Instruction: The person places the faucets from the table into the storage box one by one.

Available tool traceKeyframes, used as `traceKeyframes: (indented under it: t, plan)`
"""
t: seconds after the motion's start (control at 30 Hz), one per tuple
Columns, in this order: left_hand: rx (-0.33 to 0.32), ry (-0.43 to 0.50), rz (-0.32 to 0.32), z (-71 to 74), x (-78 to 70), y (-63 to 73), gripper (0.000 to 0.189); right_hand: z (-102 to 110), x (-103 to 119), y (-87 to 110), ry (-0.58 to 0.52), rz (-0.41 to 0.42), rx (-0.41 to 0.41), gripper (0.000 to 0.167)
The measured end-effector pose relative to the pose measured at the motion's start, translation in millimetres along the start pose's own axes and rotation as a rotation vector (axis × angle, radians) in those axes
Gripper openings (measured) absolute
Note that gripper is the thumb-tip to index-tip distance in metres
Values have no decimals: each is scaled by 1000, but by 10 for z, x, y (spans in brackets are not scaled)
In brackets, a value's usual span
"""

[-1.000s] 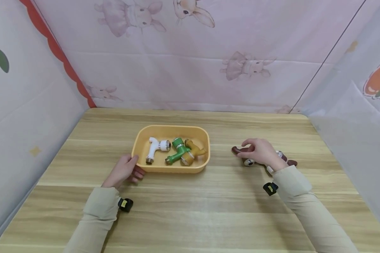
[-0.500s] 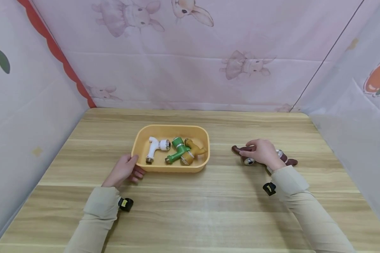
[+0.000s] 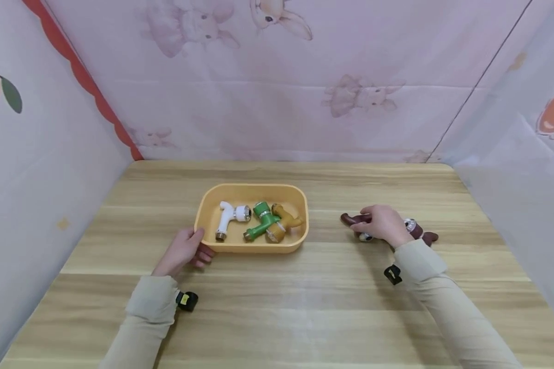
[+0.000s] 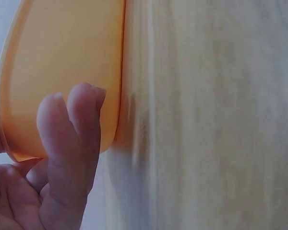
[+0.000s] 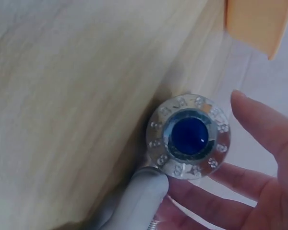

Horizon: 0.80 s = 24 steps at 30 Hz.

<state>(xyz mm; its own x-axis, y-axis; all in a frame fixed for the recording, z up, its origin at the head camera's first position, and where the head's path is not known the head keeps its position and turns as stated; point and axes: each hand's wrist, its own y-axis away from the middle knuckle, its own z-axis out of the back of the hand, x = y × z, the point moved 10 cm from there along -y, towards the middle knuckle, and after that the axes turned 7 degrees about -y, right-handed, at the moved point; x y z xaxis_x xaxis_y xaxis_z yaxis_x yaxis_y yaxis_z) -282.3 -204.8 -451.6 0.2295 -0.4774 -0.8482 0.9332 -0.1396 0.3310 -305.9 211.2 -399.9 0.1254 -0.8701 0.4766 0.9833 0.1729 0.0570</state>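
Note:
My left hand [image 3: 182, 251] grips the yellow plastic tray [image 3: 254, 248] at its near left corner. The thumb lies at the rim, and in the left wrist view the fingers [image 4: 62, 129] lie against the outer wall. White [image 3: 224, 220], green [image 3: 261, 225] and mustard [image 3: 283, 223] taps lie in the tray. Over to the right, my right hand [image 3: 384, 224] holds a dark brown tap [image 3: 349, 220] on the table, thumb across it. The right wrist view shows a silver ring with a blue centre [image 5: 189, 136], with fingers behind it; the grip is partly hidden.
Another dark brown tap [image 3: 415, 229] with a silver collar lies by the right wrist, partly covered by the hand. A pale tube-shaped part [image 5: 139, 201] shows in the right wrist view. Printed cloth walls [image 3: 277, 123] border the wooden table [image 3: 281, 307].
My right thumb and fingers have settled lower on the brown tap, covering more of its silver end. The left hand keeps its hold on the tray. The head view has shifted slightly.

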Motion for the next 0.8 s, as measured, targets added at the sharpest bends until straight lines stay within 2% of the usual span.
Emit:
traceKeyframes:
  t: [0.13,0.4,0.8]
  plan:
    - [-1,1,-3,-6,21,20,42,-82,-21,-20,14,-17,53,49]
    - [-4,14,-6,-4,24,22,41,-120,-16,-64,22,-24,83,54]
    - [0,6,-12,-20,-7,-15,41,-108,-84,-82,-21,-60,74,58]
